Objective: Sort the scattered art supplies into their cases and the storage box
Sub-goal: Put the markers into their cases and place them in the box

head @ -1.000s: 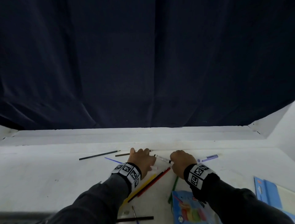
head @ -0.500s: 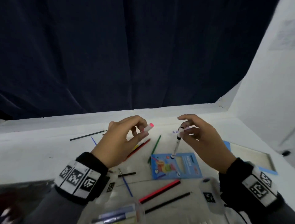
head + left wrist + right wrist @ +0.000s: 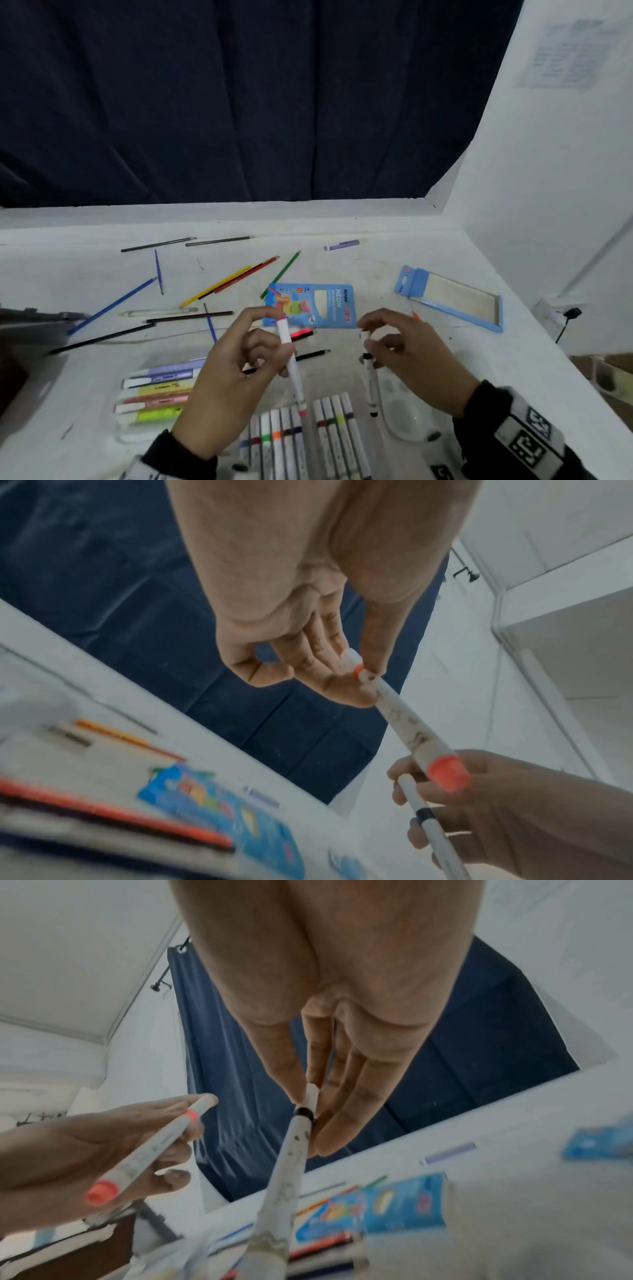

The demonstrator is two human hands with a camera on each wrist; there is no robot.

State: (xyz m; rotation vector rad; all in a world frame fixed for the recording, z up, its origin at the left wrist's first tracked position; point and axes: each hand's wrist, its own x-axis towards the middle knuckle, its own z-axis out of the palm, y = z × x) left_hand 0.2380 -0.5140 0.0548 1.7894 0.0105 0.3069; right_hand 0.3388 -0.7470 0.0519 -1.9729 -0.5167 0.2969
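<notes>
My left hand (image 3: 282,334) pinches a white marker with orange-pink ends (image 3: 291,366) near its top, between thumb and fingers; the left wrist view shows that pinch (image 3: 363,677) on the marker (image 3: 404,718). My right hand (image 3: 364,337) pinches a white marker with black bands (image 3: 371,380) the same way, as the right wrist view (image 3: 308,1104) confirms. Both markers hang tip-down just above a row of white markers (image 3: 298,438) lying at the near edge. A blue pencil box (image 3: 311,305) lies beyond the hands.
A clear case of highlighters (image 3: 157,394) lies near left. Coloured pencils (image 3: 239,274) and pens are scattered across the far table. An open blue case (image 3: 448,298) sits right, a purple highlighter (image 3: 342,245) far back. A white wall bounds the right side.
Both hands lifted a marker each off the far table and carried them back toward me, turning them tip-down over the marker row. The head view tilted down.
</notes>
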